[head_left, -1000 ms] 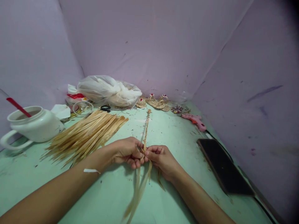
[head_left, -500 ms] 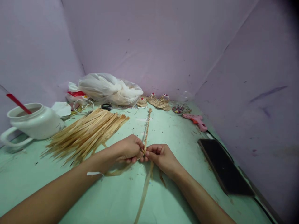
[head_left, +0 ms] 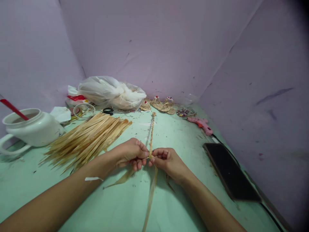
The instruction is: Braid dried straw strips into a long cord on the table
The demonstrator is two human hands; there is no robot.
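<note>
- pale green table top [head_left: 183, 141], speckled with small dark scraps, filling the lower frame
- white ceramic pot [head_left: 31, 129] at far left
- bundle of flat tan straw strips [head_left: 87, 138] left of centre
- crumpled clear plastic bag [head_left: 111, 93] at upper centre
- thin braided straw cord [head_left: 151, 132] running up the middle
- pink glue gun [head_left: 200, 124] right of centre
- dark flat phone [head_left: 230, 170] at lower right

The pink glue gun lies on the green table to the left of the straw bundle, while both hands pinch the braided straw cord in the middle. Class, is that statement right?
Not quite. In the head view the pink glue gun lies on the green table to the right of the straw bundle, near the dark phone. The rest holds: the left hand and right hand pinch the braided straw cord in the middle.
</note>
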